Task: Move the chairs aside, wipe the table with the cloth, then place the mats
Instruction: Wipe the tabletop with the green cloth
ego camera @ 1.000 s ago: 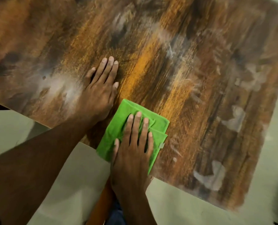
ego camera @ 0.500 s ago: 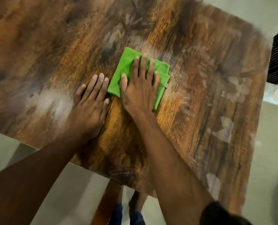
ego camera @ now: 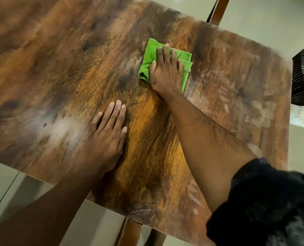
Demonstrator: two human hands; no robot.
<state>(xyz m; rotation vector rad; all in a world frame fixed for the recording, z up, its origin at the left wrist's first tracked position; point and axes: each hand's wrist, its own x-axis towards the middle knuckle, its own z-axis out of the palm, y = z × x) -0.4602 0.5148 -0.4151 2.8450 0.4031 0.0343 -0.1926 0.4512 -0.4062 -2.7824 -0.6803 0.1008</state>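
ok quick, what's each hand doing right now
Left hand: open, flat on the table, holding nothing.
Right hand: open, fingers spread, pressing the green cloth onto the table.

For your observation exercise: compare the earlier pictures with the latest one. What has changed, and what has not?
The right hand has pushed the green cloth from the near edge of the table out across it, away from the person, staying flat on top. The left hand stayed flat on the wood. Nothing was picked up or let go.

Right hand (ego camera: 166, 75) flat on green cloth (ego camera: 148, 61), left hand (ego camera: 108, 137) flat on table (ego camera: 59, 68)
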